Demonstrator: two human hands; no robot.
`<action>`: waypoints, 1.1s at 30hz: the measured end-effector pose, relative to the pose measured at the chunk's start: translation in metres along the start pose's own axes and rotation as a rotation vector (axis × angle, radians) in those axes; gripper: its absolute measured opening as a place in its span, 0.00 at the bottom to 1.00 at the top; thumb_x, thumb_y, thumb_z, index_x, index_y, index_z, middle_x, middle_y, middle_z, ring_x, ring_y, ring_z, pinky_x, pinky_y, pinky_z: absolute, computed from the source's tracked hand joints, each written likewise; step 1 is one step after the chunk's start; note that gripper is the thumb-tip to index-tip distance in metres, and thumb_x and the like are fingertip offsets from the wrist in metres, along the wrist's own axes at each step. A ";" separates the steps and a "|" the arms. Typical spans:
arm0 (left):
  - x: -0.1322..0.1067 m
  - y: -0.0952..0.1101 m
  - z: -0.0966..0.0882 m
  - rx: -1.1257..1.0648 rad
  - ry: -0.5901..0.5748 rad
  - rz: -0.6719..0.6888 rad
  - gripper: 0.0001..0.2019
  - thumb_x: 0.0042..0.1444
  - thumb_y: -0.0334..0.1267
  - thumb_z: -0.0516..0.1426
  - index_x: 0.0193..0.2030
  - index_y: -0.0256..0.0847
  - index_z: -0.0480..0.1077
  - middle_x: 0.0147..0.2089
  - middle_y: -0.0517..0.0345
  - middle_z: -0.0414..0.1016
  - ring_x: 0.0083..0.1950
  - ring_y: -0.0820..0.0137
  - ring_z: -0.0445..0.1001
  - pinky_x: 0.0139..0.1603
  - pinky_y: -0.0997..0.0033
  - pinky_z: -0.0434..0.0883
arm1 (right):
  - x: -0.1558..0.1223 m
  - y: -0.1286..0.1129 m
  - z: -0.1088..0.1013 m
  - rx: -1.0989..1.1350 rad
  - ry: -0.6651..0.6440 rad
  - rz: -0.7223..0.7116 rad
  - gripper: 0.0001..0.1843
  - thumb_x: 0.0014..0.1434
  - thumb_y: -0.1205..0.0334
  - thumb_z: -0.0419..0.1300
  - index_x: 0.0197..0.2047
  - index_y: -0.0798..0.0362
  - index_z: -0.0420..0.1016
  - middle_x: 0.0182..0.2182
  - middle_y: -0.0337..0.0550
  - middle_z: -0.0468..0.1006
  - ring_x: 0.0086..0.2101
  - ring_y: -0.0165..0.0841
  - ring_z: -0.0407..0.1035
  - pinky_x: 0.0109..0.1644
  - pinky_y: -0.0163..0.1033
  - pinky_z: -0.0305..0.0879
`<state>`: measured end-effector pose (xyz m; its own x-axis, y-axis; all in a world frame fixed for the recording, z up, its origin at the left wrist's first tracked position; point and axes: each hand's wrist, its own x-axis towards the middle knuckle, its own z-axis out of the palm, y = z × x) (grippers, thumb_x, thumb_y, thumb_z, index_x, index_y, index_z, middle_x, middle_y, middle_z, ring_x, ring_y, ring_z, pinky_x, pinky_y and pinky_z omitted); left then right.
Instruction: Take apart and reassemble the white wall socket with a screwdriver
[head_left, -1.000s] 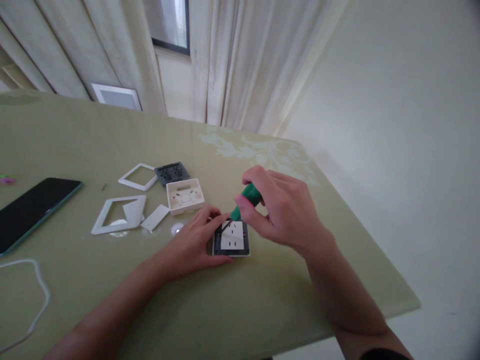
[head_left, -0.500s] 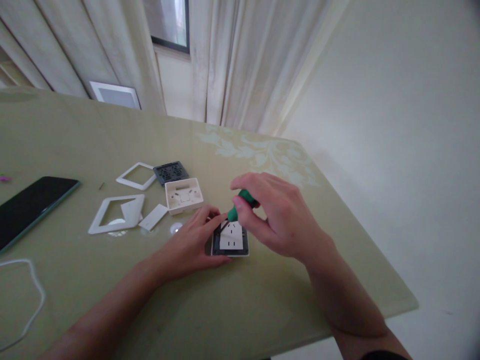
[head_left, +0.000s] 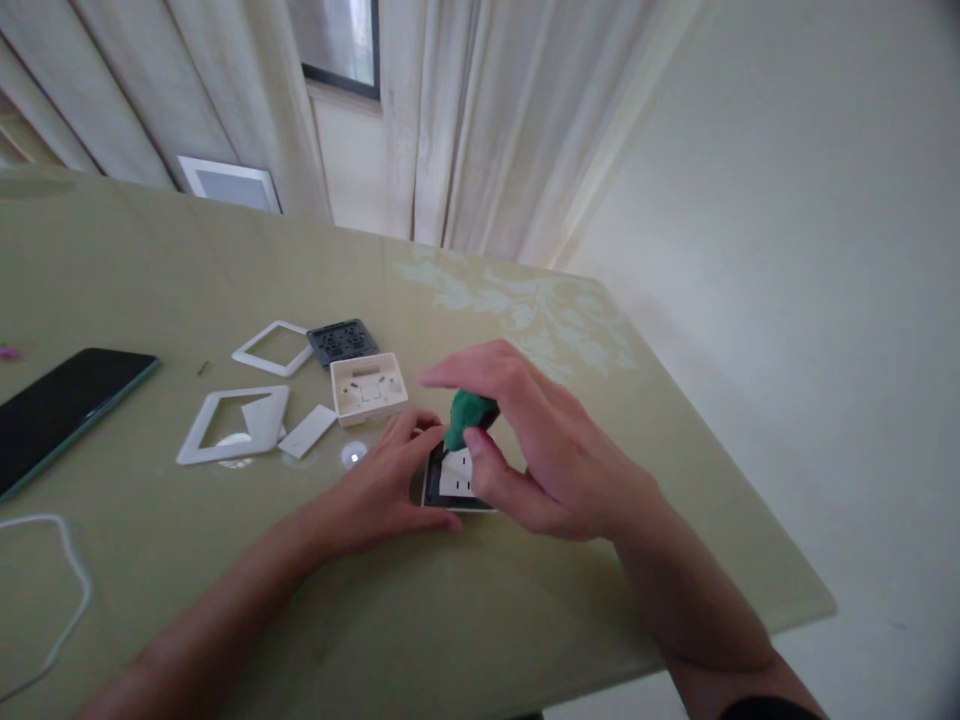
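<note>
A wall socket (head_left: 454,478), with a white slotted face in a dark frame, lies on the table close to me. Around its left side wraps my left hand (head_left: 390,475), thumb at the near edge and fingers at the far edge. My right hand (head_left: 540,445) grips a green-handled screwdriver (head_left: 470,415) above the socket. The screwdriver's tip points down at the socket's left side, and the exact contact point is too small to make out. My right hand covers the socket's right part.
Beyond my left hand are a white back box (head_left: 367,388), a dark grey plate (head_left: 343,342), white frames (head_left: 234,425) (head_left: 271,349) and a white cover piece (head_left: 307,432). Farther left lie a small screw (head_left: 203,368), a black tablet (head_left: 67,410) and a white cable (head_left: 71,560).
My right hand has shifted left and turned with the screwdriver, whose handle now stands more upright. It covers more of the socket. My left hand stays in place.
</note>
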<state>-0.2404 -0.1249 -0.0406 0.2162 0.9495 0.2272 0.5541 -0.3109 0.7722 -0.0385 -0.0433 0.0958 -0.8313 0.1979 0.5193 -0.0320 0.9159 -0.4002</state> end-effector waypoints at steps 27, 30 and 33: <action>0.011 0.014 -0.008 -0.352 0.228 -0.105 0.09 0.62 0.45 0.68 0.37 0.42 0.84 0.38 0.57 0.88 0.40 0.62 0.85 0.46 0.66 0.80 | 0.002 0.002 0.008 0.039 0.140 0.128 0.28 0.66 0.68 0.64 0.67 0.51 0.68 0.53 0.46 0.79 0.46 0.32 0.77 0.55 0.39 0.75; 0.010 0.013 -0.012 -0.383 0.186 -0.081 0.08 0.62 0.44 0.68 0.36 0.42 0.82 0.40 0.57 0.88 0.41 0.63 0.85 0.46 0.67 0.79 | 0.001 0.003 0.010 0.067 0.150 0.129 0.27 0.67 0.67 0.64 0.67 0.50 0.68 0.53 0.45 0.80 0.46 0.32 0.77 0.53 0.39 0.75; 0.010 0.014 -0.015 -0.375 0.119 -0.049 0.10 0.66 0.44 0.65 0.36 0.42 0.82 0.39 0.56 0.88 0.41 0.63 0.84 0.48 0.66 0.79 | 0.000 0.003 0.010 0.087 0.183 0.133 0.28 0.66 0.67 0.65 0.67 0.49 0.68 0.52 0.44 0.80 0.47 0.32 0.77 0.53 0.39 0.75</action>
<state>-0.2422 -0.1189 -0.0186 0.0904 0.9678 0.2349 0.2247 -0.2496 0.9419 -0.0444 -0.0441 0.0872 -0.7173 0.3821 0.5827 0.0169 0.8455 -0.5337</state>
